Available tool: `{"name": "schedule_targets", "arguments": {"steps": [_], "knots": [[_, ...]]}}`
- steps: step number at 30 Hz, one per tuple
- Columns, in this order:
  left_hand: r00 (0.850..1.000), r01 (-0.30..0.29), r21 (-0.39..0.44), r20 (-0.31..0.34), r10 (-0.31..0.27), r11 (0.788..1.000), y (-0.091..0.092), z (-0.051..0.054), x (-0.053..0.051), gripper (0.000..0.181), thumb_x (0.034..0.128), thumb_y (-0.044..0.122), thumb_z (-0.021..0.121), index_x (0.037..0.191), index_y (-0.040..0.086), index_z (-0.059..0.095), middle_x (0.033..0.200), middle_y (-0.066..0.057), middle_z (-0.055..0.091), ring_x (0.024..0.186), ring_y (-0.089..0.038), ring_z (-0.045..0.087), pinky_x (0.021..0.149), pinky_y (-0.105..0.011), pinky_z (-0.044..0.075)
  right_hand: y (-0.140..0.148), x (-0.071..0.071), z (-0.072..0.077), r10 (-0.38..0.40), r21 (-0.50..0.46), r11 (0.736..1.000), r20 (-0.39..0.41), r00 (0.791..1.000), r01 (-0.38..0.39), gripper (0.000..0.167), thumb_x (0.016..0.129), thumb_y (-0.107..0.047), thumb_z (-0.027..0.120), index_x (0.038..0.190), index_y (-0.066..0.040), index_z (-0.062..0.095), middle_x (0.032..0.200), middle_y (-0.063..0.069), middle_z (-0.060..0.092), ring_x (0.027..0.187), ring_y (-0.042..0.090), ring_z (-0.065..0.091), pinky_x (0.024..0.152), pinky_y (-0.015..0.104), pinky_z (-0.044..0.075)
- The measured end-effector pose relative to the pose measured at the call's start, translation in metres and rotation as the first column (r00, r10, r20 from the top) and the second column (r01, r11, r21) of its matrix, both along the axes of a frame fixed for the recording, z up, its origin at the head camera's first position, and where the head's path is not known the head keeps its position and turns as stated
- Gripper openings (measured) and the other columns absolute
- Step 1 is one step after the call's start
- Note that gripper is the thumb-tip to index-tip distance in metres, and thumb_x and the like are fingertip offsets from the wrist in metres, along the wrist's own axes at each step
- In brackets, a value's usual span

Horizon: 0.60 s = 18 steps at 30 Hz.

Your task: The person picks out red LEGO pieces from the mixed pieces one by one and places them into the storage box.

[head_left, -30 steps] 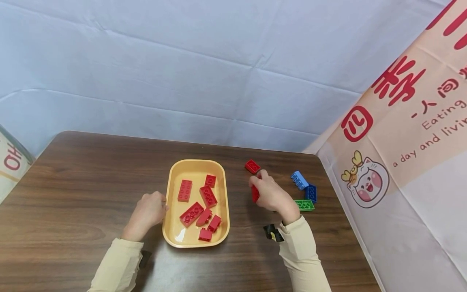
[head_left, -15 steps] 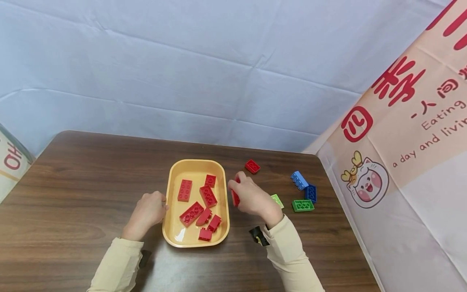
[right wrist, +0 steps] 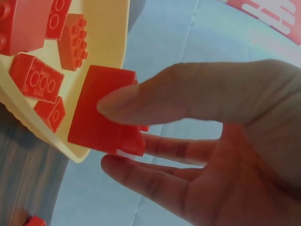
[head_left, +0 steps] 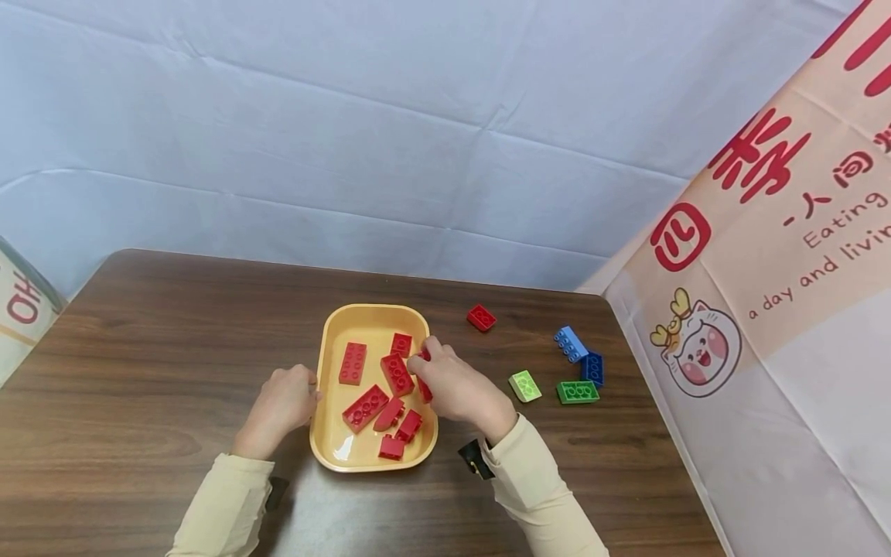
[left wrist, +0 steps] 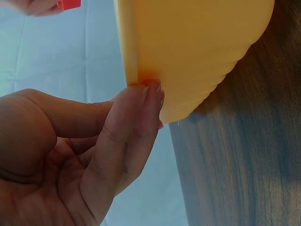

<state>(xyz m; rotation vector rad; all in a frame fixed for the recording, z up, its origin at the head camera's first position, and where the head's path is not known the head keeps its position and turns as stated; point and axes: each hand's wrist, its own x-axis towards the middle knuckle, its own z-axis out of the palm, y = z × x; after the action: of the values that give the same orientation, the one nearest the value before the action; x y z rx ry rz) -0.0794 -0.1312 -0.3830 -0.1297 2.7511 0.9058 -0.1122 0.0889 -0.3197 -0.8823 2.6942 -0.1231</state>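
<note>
A yellow tray (head_left: 337, 456) on the table holds several red building bricks, among them a large one (head_left: 353, 363) at its left. My left hand (head_left: 281, 410) pinches the tray's left rim between thumb and fingers, as the left wrist view shows close up. Over the right rim, my right hand (head_left: 459, 384) holds a red building brick (right wrist: 101, 110) with the thumb on one face and fingers on the other side. In the head view, that brick is partly covered by the hand. One more red brick (head_left: 481, 318) lies on the table behind the right hand.
To the right on the brown table (head_left: 174, 348) lie a lime brick (head_left: 525, 386), a green brick (head_left: 578, 392), a light blue brick (head_left: 571, 344) and a dark blue brick (head_left: 593, 369). A pale cloth (head_left: 313, 139) hangs behind the table.
My right hand has moved left with the red brick, from the table right of the tray to over its right rim. The lime brick has come into sight. My left hand has stayed put.
</note>
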Motion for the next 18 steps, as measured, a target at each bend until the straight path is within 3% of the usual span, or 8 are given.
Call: {"name": "schedule_targets", "arguments": {"steps": [12, 18], "knots": [[1.0, 0.004, -0.023, 0.0, -0.004, 1.0, 0.0011, 0.001, -0.0006, 0.01, 0.0841, 0.004, 0.058, 0.085, -0.005, 0.063, 0.061, -0.007, 0.052, 0.054, -0.019, 0.052, 0.048, -0.029, 0.042, 0.0002, 0.0004, 0.0014, 0.0, 0.005, 1.0, 0.032, 1.0, 0.0, 0.034, 0.074, 0.004, 0.067, 0.105, -0.009, 0.062, 0.117, 0.013, 0.044, 0.091, 0.023, 0.047, 0.071, 0.029, 0.046], [1.0, 0.003, -0.011, 0.009, -0.003, 1.0, 0.0012, 0.0014, 0.0, 0.011, 0.0844, 0.004, 0.058, 0.086, -0.006, 0.063, 0.058, -0.006, 0.052, 0.052, -0.018, 0.052, 0.048, -0.029, 0.042, 0.0015, 0.0, 0.0008, -0.005, 0.035, 0.999, 0.051, 0.999, 0.003, 0.038, 0.074, 0.001, 0.068, 0.11, -0.009, 0.061, 0.115, 0.011, 0.045, 0.093, 0.022, 0.046, 0.07, 0.028, 0.047]]}}
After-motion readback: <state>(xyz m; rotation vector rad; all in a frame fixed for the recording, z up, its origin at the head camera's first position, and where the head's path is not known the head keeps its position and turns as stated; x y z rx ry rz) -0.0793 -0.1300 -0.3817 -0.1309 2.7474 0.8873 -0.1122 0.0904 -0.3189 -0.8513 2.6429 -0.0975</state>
